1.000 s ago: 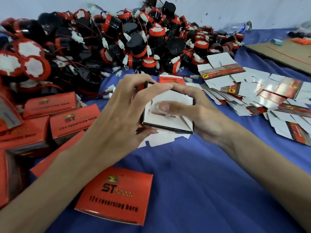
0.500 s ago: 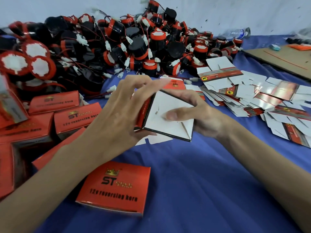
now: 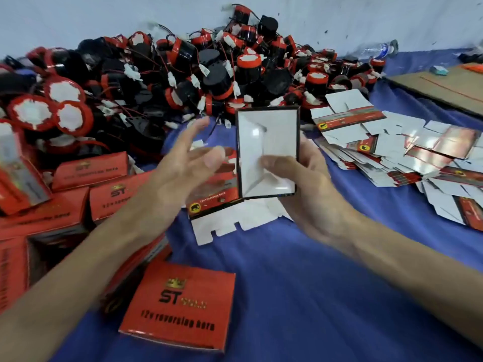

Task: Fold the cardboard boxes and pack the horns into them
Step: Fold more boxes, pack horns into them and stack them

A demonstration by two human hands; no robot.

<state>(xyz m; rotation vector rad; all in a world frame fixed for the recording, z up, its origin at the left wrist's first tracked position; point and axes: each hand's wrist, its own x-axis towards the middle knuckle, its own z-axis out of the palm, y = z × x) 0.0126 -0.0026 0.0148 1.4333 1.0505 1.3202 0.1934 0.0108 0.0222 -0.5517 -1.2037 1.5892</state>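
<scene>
My right hand point(image 3: 305, 189) holds a folded cardboard box point(image 3: 266, 142) upright, its open white inside facing me, thumb pressed on the lower inner flap. My left hand point(image 3: 183, 168) hovers just left of the box, fingers spread, holding nothing. A big heap of black-and-red horns point(image 3: 198, 74) with wires and white plugs lies behind. A flat unfolded box blank point(image 3: 230, 218) rests on the blue cloth under my hands.
Closed red boxes point(image 3: 86, 184) are stacked at the left, and one point(image 3: 180, 304) lies near the front. Flat box blanks point(image 3: 392, 152) spread at the right. A brown cardboard sheet point(image 3: 449, 87) and a water bottle point(image 3: 379, 49) sit at the far right.
My left hand let go of the box and opened beside it. My right hand lifted the box and turned it upright, the open side facing me.
</scene>
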